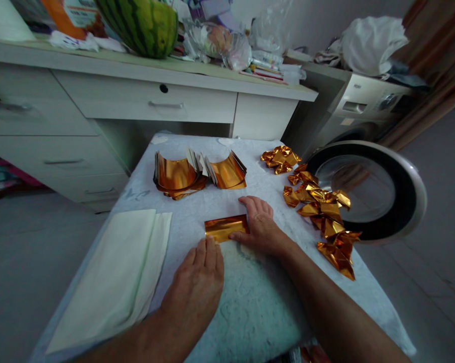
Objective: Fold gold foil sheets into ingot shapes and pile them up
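Note:
A folded gold foil sheet [224, 228] lies on the cloth-covered table in front of me. My left hand [201, 275] rests palm down at its lower left corner, fingers pressed together on its edge. On the sheet's right end is my right hand [261, 226], its thumb stretched along the lower edge and its fingers apart from the thumb. Beyond the hands stand two curved stacks of gold foil sheets, the left stack [177, 174] and the right stack [227, 171]. Folded gold foil pieces [328, 212] lie in a heap along the table's right side.
White paper sheets [110, 272] lie at the table's left. Behind the table, a white counter [197, 73] holds a watermelon [140, 25] and plastic bags. At the right, a washing machine's open round door [367, 191] reaches close to the table's edge.

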Motion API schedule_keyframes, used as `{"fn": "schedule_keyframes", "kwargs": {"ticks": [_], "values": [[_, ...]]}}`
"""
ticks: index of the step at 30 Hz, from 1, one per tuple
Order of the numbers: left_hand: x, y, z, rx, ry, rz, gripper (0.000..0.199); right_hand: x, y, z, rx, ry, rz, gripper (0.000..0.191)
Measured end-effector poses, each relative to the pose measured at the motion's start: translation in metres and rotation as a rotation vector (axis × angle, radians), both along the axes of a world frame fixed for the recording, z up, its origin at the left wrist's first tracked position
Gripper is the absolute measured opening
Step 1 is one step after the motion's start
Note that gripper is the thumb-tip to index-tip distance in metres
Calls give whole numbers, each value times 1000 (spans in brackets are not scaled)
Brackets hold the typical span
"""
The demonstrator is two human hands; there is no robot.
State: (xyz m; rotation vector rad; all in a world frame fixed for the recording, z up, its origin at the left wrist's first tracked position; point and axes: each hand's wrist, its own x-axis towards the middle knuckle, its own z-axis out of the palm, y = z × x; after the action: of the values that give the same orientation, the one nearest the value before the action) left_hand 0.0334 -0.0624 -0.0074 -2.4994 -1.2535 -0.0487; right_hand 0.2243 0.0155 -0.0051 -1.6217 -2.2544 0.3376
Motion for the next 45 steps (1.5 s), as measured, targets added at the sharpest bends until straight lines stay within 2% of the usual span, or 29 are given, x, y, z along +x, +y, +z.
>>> {"fn": "schedule_keyframes", "kwargs": {"ticks": [10,14,17,18,20,23,26,32,37,40,45], "values": [[-8,6,13,-112,-60,88,42,3,0,0,-35,10,19,78],[-10,17,24,-181,-163,86,28,3,1,-1,-24,22,27,72],[-9,25,27,-88,-316,76,13,3,1,0,-13,32,31,64],[-8,27,26,-47,-377,75,18,3,0,0,-8,38,33,61],[-7,32,21,-1,-472,79,39,3,0,1,1,56,40,57],[-5,38,11,-55,-539,88,51,2,0,2,11,77,42,50],[-3,42,7,-143,-538,98,51,3,0,3,12,103,57,42],[-3,42,9,-230,-533,111,43,9,1,8,-41,166,135,36],[-7,43,10,-321,-605,65,40,14,2,13,-83,203,201,15],[-8,45,13,-373,-678,58,29,16,3,16,-126,295,211,14],[-8,48,20,-457,-888,103,9,21,5,23,-209,612,211,8]]}}
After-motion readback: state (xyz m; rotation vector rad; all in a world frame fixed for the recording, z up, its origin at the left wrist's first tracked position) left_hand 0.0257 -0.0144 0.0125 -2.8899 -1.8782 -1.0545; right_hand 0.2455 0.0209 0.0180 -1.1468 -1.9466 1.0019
